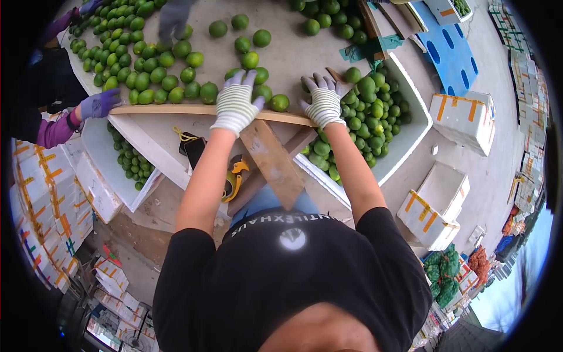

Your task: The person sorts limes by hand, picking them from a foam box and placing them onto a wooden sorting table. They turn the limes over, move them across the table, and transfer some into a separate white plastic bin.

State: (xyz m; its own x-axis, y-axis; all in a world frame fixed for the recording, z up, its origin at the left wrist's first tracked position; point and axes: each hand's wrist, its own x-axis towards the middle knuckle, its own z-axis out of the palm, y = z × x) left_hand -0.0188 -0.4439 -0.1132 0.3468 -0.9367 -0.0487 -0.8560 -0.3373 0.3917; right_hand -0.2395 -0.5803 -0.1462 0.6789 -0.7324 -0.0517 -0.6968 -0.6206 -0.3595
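Both hands wear white striped gloves with grey fingertips. My left hand (237, 104) lies over the wooden rim (176, 109) of the sorting table, its fingers spread and touching green limes (261, 75) just beyond. My right hand (323, 100) is at the rim's right end, fingers apart, beside a lime partly hidden by them. Right of it, a white foam box (410, 94) holds many limes (366, 88). More limes (158, 74) cover the left part of the tabletop. Neither hand is closed around a lime.
A co-worker's purple-gloved hand (99, 104) rests at the rim's left end; a blurred grey glove (173, 20) is at the top. Below the rim are a plank (272, 158) and a yellow tape dispenser (234, 179). White foam boxes (460, 120) stand right, near a blue pallet (448, 50).
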